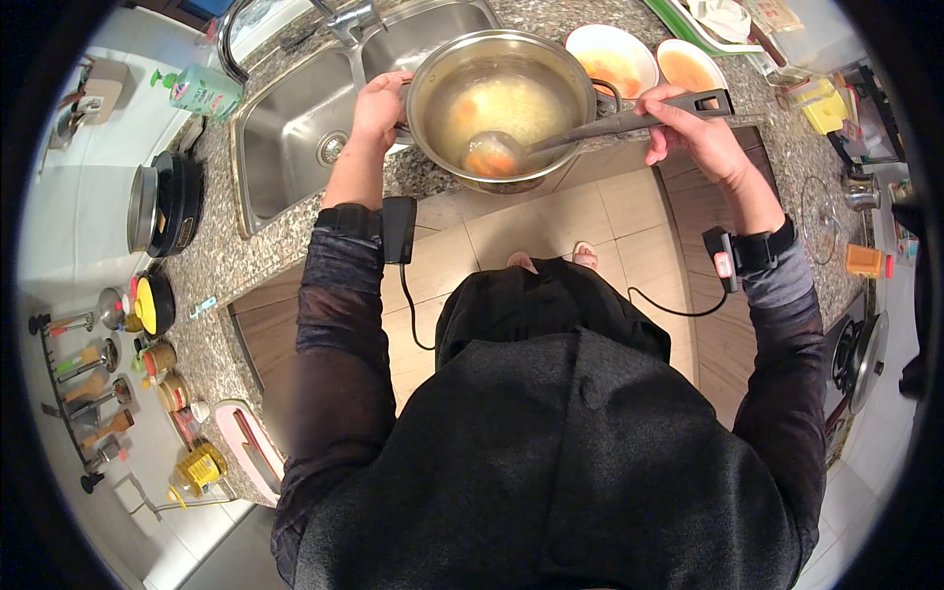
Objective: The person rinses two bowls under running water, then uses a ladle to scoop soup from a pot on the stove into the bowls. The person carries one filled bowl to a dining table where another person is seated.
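A steel stockpot (503, 38) with pale, cloudy soup (501, 99) stands at the counter's front edge. My left hand (380, 110) grips its left side handle. Between the fingers and thumb of my right hand (689, 133) is the dark handle of a ladle (590, 131). The bowl of the ladle sits in the soup near the pot's front wall, with orange chunks (490, 161) in it. Just behind the right side handle is a white bowl (649, 55) of orange food. A second, smaller white bowl (719, 66) of orange food is beside it, near my right hand.
A double steel sink (284, 122) with a faucet (354, 22) lies left of the pot. Soap bottle (206, 92) and stacked pans (177, 206) line the left. To the right are a glass lid (818, 221), an orange-filled jar (864, 261) and a stove (848, 346).
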A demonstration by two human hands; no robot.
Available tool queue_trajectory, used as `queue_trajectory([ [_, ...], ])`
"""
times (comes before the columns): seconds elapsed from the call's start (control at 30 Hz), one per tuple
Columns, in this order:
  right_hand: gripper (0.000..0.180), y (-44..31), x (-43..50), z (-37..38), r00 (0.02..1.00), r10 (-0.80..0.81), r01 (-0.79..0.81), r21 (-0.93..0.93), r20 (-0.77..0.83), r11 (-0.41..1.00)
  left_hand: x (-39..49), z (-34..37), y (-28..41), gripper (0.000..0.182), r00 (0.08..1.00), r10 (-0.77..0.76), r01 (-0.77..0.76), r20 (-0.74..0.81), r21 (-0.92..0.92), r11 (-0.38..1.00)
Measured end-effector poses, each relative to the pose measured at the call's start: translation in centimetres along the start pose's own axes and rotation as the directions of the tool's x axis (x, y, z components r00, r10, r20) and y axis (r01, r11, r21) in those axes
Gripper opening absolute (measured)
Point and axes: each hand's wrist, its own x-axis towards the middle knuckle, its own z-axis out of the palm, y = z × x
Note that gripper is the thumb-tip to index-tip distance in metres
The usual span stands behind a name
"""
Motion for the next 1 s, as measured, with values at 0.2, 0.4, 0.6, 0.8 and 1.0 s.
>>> queue_trajectory([
  [0.2, 0.030, 1.4, -0.8, 1.2, 0.980, 0.075, -0.019, 0.285, -0.186, 0.958, -0.4, 0.2, 0.1, 0.018, 1.000, 0.007, -0.007, -0.011, 0.011, 1.000],
  [0.4, 0.030, -0.8, -2.5, 1.5, 0.950, 0.010, 0.066, 0.229, -0.314, 0.971, 0.9, -0.6, -0.9, 0.019, 0.999, 0.040, -0.040, 0.027, 0.028, 0.999],
  [0.6, 0.031, -3.2, -3.7, 0.9, 0.931, -0.062, 0.127, 0.159, -0.360, 0.979, 0.6, -0.2, -0.9, 0.020, 0.999, 0.041, -0.041, -0.015, -0.007, 0.999],
  [0.8, 0.033, -4.7, -5.2, -2.0, 0.886, -0.053, 0.190, 0.255, -0.461, 0.948, -0.1, -0.1, -0.2, 0.020, 1.000, 0.022, -0.022, -0.003, -0.003, 1.000],
  [1.0, 0.032, -6.5, -7.1, -5.5, 0.817, -0.147, 0.318, 0.223, -0.557, 0.921, 0.0, -0.3, -0.4, 0.020, 0.999, 0.040, -0.041, 0.030, 0.022, 0.999],
])
